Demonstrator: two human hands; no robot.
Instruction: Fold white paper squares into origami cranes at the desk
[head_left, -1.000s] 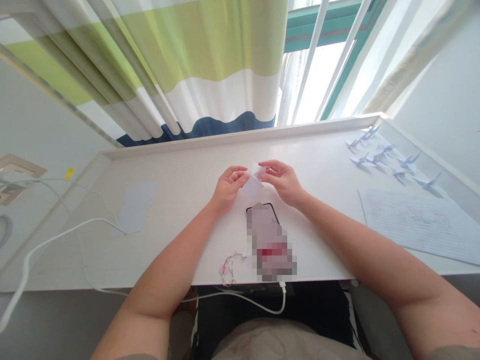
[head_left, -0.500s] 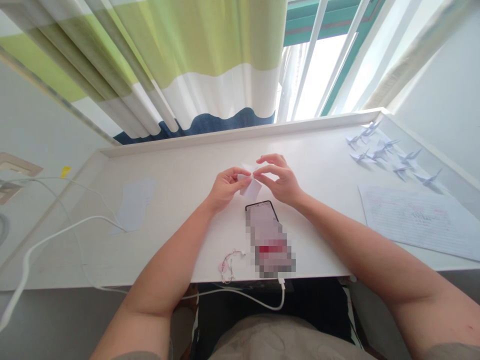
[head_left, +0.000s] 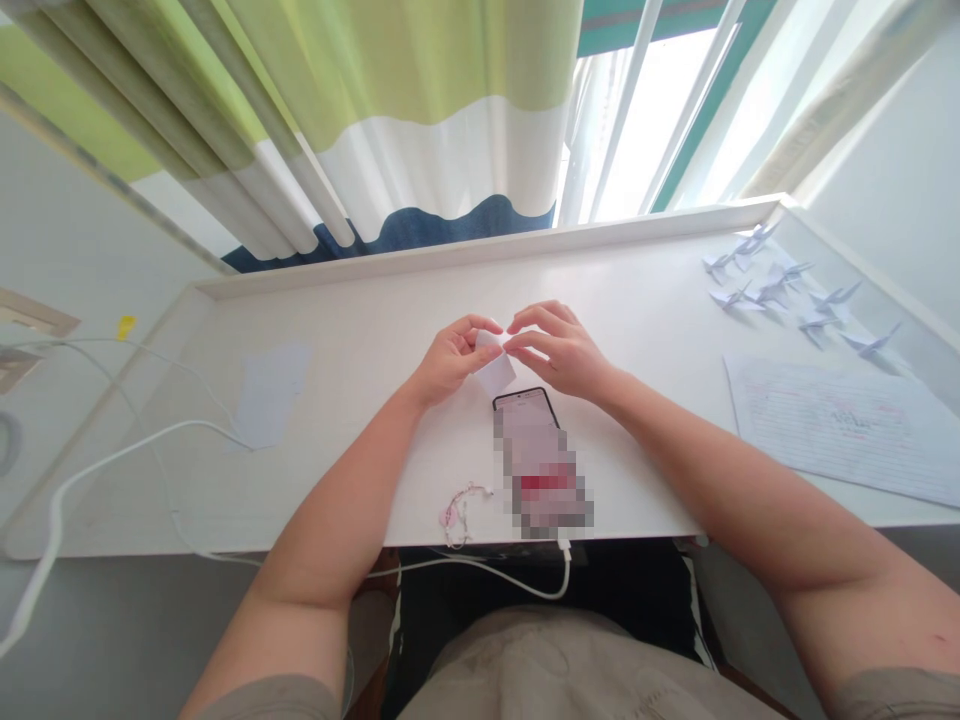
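Observation:
My left hand (head_left: 448, 358) and my right hand (head_left: 559, 347) meet over the middle of the white desk (head_left: 360, 330). Both pinch a small folded piece of white paper (head_left: 495, 370) between thumb and fingertips. The paper's lower corner hangs just above the top edge of a phone (head_left: 538, 460) lying flat on the desk. Part of the paper is hidden behind my fingers.
Several folded paper cranes (head_left: 780, 290) stand at the far right. A printed sheet (head_left: 840, 425) lies at the right, small blank papers (head_left: 266, 395) at the left. A beaded bracelet (head_left: 459, 508) rests near the front edge. White cables (head_left: 120, 455) trail off the left side.
My hands have closed in on the paper, which is now folded smaller and held lower, nearer the phone. The camera has tilted down slightly.

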